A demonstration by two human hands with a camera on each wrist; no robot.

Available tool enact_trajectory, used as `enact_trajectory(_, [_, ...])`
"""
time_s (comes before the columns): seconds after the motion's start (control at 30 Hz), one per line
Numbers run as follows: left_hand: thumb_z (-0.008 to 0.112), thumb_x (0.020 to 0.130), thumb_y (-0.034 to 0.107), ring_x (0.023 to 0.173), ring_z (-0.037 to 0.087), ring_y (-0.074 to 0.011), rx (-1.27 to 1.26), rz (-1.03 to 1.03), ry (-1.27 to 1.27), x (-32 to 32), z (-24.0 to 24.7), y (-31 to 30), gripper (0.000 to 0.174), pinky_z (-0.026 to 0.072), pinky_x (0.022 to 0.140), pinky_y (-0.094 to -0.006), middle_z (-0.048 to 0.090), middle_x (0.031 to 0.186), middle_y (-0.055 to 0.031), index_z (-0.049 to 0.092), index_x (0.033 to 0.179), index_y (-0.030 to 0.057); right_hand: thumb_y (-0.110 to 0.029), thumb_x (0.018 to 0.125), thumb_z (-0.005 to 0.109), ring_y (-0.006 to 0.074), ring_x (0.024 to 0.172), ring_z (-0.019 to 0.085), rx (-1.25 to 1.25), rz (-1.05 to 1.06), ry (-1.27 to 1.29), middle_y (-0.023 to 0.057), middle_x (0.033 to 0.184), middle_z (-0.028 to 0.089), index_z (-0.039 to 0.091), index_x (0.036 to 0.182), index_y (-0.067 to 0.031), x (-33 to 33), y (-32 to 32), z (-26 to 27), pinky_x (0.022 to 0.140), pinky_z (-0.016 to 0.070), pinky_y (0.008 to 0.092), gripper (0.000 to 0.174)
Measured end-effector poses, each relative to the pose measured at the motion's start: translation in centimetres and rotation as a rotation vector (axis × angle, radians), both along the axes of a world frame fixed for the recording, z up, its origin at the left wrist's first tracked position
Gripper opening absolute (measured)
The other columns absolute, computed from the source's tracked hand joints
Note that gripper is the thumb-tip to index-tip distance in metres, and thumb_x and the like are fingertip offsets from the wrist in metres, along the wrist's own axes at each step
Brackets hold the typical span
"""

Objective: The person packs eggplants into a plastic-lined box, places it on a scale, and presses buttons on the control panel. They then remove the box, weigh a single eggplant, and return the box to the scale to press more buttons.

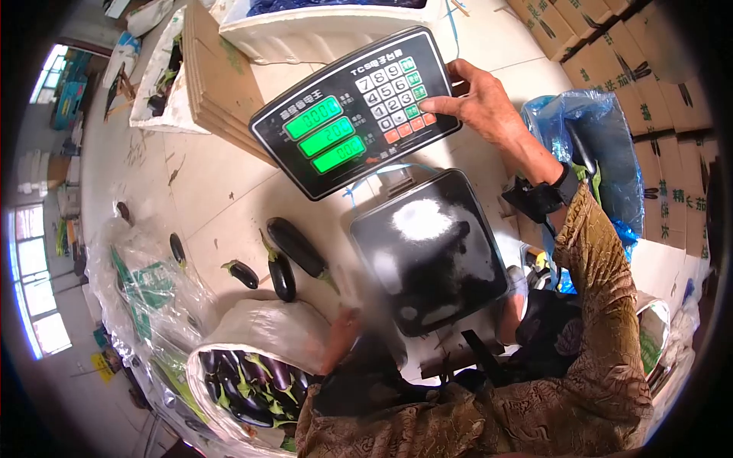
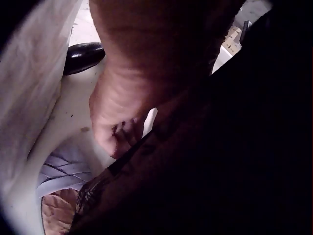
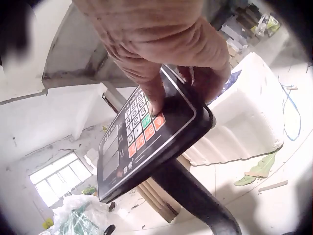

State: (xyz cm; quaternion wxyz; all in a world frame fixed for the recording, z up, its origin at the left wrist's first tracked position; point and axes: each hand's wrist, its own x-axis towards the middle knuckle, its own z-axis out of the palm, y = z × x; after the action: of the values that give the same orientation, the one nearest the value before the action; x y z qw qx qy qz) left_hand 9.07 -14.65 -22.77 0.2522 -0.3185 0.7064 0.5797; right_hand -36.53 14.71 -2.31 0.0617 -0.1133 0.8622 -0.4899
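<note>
The scale's display panel [image 1: 355, 114] shows three lit green readouts beside its keypad. My right hand [image 1: 485, 103] holds the panel's right edge, thumb on the lower keys and fingers behind. In the right wrist view, my right hand [image 3: 161, 49] has its thumb tip on the keypad of the panel [image 3: 146, 127]. Below the panel lies the scale's black platform [image 1: 435, 252], with nothing on it. My left hand [image 1: 341, 336] hangs blurred left of the platform; in the left wrist view, my left hand [image 2: 120, 112] has loosely bent fingers, partly hidden, with no held object visible.
Loose eggplants [image 1: 296, 246] lie on the floor left of the platform. A white sack [image 1: 267, 324] of eggplants stands at the lower left. On the right are a blue-lined container [image 1: 626, 145] and stacked cartons [image 1: 668, 168]. A white foam box [image 1: 328, 34] stands behind the panel.
</note>
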Motion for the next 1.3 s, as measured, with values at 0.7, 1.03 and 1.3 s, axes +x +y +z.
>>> enact_trajectory(0.7, [0.063,0.089,0.020,0.088,0.064,-0.0148,0.025,-0.197,0.003,-8.0,9.5,1.2,0.039,0.0516,0.073,-0.0281,0.069,0.099,-0.0133,0.057,0.122,-0.0005,-0.035,0.084,0.070,0.0307,0.110,0.059,0.373,-0.122,0.194,0.0186,0.119,0.061,0.057,0.123,0.0003,1.4,15.0,4.3,0.091,0.0475,0.0393,0.054])
enact_trajectory(1.03, [0.060,0.092,0.022,0.091,0.063,-0.0160,0.217,-0.483,0.201,-22.9,20.0,8.2,0.041,0.0520,0.077,-0.0293,0.066,0.105,-0.0110,0.054,0.126,-0.0005,-0.041,0.073,0.078,0.0340,0.114,0.058,0.764,-0.350,0.092,0.0224,0.121,0.060,0.047,0.135,-0.0025,3.5,39.1,-4.3,0.093,0.0462,0.0409,0.080])
enact_trajectory(1.3, [0.063,0.091,0.044,0.115,0.055,-0.0244,0.325,-0.552,0.170,-29.8,20.8,21.8,0.078,0.0501,0.090,-0.0381,0.054,0.125,-0.0181,0.027,0.144,-0.0011,-0.022,0.071,0.079,0.0202,0.066,0.056,0.815,-0.241,-0.321,0.0123,0.067,0.058,0.061,0.090,0.0036,5.4,40.3,-2.5,0.060,0.0449,0.0396,0.037])
